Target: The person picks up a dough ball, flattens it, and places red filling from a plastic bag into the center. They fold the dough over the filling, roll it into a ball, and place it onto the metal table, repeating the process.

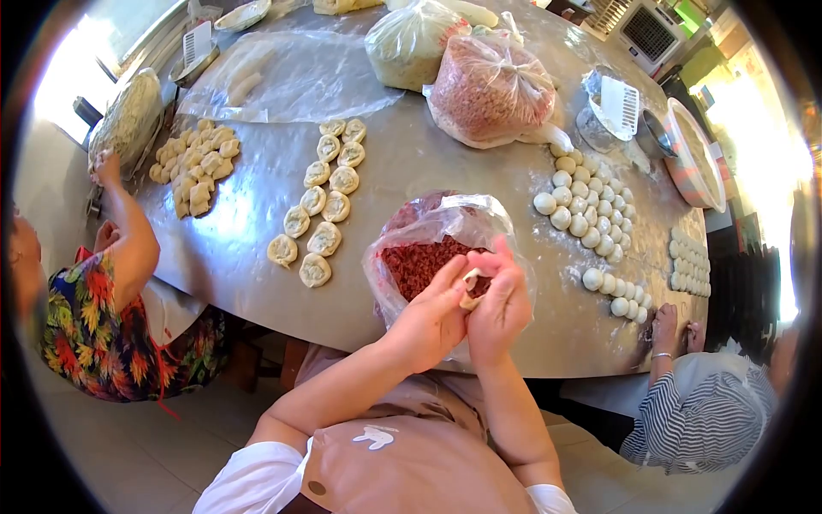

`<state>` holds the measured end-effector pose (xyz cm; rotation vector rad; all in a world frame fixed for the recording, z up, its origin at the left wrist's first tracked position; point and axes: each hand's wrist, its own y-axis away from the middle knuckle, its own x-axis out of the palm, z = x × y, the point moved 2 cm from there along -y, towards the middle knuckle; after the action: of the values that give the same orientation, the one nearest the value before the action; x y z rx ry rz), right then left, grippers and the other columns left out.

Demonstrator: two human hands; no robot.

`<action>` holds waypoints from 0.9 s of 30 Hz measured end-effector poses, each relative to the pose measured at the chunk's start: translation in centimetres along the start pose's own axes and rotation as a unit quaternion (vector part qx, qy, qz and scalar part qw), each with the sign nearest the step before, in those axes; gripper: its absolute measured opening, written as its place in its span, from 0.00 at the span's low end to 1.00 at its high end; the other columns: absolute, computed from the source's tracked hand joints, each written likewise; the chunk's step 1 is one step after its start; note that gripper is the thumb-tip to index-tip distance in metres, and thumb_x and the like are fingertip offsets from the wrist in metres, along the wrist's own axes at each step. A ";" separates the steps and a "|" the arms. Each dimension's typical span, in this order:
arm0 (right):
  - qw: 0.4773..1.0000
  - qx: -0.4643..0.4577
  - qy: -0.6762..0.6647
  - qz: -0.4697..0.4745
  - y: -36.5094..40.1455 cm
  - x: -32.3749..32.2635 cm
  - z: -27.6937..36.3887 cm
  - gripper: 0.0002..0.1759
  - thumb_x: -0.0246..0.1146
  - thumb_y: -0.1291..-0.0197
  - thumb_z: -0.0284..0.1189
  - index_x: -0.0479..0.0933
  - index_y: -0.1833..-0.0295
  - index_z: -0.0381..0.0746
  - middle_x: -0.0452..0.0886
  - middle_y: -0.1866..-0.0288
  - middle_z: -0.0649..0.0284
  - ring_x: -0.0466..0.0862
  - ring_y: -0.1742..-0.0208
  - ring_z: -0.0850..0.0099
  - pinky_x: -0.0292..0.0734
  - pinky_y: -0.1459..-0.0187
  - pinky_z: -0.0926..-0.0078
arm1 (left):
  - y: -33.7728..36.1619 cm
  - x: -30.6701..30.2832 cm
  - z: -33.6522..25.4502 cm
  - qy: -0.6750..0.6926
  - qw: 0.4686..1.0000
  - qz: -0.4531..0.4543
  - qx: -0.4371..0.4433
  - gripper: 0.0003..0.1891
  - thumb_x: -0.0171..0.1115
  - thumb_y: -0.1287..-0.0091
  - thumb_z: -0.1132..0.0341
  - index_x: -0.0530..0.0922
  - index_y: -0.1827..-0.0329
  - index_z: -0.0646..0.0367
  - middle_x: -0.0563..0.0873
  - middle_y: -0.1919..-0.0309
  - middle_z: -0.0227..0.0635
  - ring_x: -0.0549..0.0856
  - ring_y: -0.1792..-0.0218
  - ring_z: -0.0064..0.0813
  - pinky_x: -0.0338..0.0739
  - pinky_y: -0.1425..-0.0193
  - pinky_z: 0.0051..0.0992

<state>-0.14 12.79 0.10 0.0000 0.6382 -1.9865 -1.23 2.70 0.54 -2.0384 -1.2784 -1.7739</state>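
Above the near edge of the metal table, my left hand (430, 324) and my right hand (498, 315) meet around a small piece of dough (470, 300) with dark red filling in its opening. Fingers of both hands curl about its rim. Just beyond them, partly covered by my hands, an open plastic bag (390, 295) holds crumbly dark red filling (419, 264). Two columns of pleated, filled buns (324, 239) lie to the left of the bag.
Dough pieces (195, 163) lie at left, round balls (591, 210) at right. Tied filling bags (492, 86) stand behind, near a plastic sheet (291, 77). People sit at both sides; one's hand (664, 330) is at the right edge.
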 end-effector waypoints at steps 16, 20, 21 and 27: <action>0.964 -0.164 0.187 0.098 -0.1 0.3 2.8 0.11 0.55 0.30 0.34 0.80 0.53 0.41 0.86 0.53 0.61 0.74 0.32 0.49 0.55 0.28 0.49 | 0.2 -1.7 -0.4 -0.064 0.997 0.021 -0.028 0.23 0.46 0.28 0.77 0.65 0.30 0.55 0.78 0.41 0.38 0.79 0.40 0.32 0.78 0.40 0.30; 0.987 -0.099 0.120 0.052 0.1 0.3 2.3 0.12 0.52 0.27 0.32 0.79 0.53 0.38 0.86 0.53 0.61 0.76 0.34 0.53 0.58 0.28 0.52 | 0.9 -0.5 -0.8 -0.106 0.994 0.005 -0.017 0.24 0.44 0.25 0.74 0.61 0.27 0.54 0.77 0.40 0.36 0.79 0.41 0.30 0.77 0.41 0.29; 0.994 -0.066 0.085 0.036 0.1 0.2 2.0 0.13 0.51 0.26 0.32 0.79 0.53 0.37 0.86 0.54 0.60 0.77 0.35 0.54 0.60 0.29 0.54 | 1.2 0.1 -0.8 -0.099 0.995 -0.006 -0.017 0.24 0.44 0.25 0.73 0.60 0.26 0.54 0.77 0.39 0.36 0.79 0.40 0.30 0.77 0.40 0.28; 0.956 0.140 -0.258 0.009 -0.1 0.0 2.5 0.27 0.44 0.22 0.40 0.63 0.31 0.29 0.68 0.30 0.47 0.71 0.31 0.66 0.65 0.32 0.68 | 1.7 -0.3 -0.5 -0.340 0.908 0.086 0.229 0.19 0.46 0.22 0.68 0.65 0.30 0.61 0.79 0.40 0.37 0.78 0.39 0.31 0.72 0.36 0.29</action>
<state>0.40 11.74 2.32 -0.3293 0.0187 -1.9319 -0.47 1.15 1.10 -2.4333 -1.4237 -0.5869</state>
